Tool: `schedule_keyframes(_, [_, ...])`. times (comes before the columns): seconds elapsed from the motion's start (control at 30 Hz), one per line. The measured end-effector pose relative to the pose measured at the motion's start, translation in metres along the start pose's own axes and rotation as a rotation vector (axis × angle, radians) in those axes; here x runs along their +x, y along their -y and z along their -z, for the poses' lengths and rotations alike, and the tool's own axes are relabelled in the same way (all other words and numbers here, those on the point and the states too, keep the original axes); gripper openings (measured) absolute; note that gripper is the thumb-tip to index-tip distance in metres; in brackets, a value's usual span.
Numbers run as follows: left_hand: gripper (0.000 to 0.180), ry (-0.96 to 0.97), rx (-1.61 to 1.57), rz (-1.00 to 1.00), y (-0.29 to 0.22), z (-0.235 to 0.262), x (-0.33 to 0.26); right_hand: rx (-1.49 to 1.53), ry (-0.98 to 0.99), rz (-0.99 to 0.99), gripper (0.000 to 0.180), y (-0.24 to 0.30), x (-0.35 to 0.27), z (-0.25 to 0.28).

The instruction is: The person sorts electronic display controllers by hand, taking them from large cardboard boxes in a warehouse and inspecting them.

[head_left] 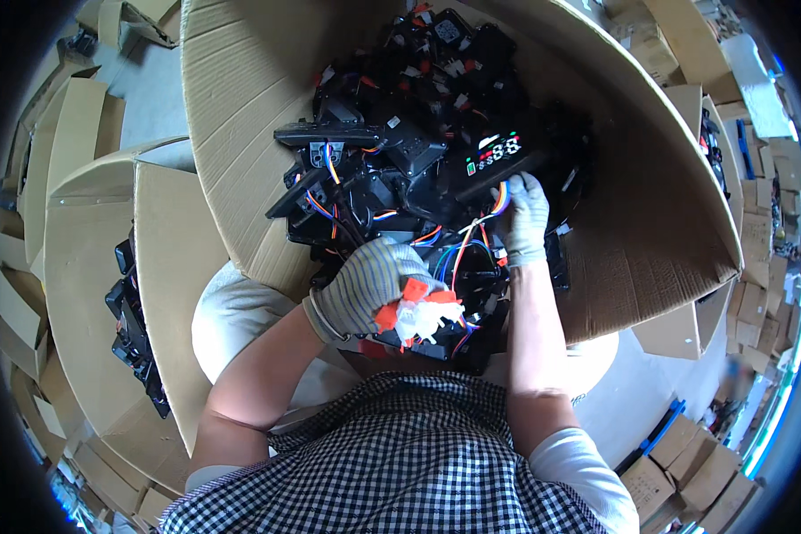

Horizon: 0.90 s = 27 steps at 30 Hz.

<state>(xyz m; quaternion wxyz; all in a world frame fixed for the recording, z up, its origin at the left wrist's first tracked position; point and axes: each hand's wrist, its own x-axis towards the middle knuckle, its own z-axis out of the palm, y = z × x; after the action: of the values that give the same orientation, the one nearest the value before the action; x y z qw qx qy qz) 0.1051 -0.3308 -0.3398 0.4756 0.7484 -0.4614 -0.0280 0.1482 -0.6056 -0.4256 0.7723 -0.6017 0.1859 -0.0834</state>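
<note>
My left hand [365,287], in a grey striped glove, is closed round a bunch of wire connectors [425,313] with red and white plugs. Coloured wires [454,258] run from around this bunch up to the black units above. At the lower edge of a black display unit [489,165], its face showing white, green and red marks, my gloved right hand [527,218] has its fingers closed. A multicoloured ribbon of wires [504,198] leaves the unit beside those fingertips. Around both hands lie many similar black units [409,147], heaped in a large cardboard box [663,222].
The box opens toward me, its walls rising left and right. At the left stands another cardboard box [173,267] with more black units [129,311]. Further cartons [685,463] are stacked at the lower right, beside a blue bar [663,432].
</note>
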Motion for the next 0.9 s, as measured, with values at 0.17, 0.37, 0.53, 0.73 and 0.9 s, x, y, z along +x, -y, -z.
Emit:
schedule_keyframes(0.17, [0.025, 0.108, -0.031, 0.038, -0.003, -0.004, -0.003, 0.772, 0.011, -0.216, 0.026, 0.026, -0.014, -0.042])
schedule_keyframes(0.37, [0.025, 0.030, -0.534, 0.341, -0.012, 0.003, 0.001, -0.004, 0.292, -0.206, 0.026, 0.028, -0.026, -0.052])
schedule_keyframes(0.53, [0.019, -0.217, -0.422, 0.402, 0.028, -0.015, -0.027, -0.232, 0.219, 0.008, 0.037, 0.048, -0.091, -0.058])
schedule_keyframes(0.73, [0.006, -0.285, 0.224, 0.124, 0.006, 0.005, -0.005, -0.082, 0.478, -0.001, 0.072, 0.081, -0.161, -0.074])
schedule_keyframes(0.9, [0.017, 0.121, 0.201, -0.249, 0.009, 0.035, -0.002, -0.589, 0.515, 0.217, 0.052, 0.093, -0.193, -0.068])
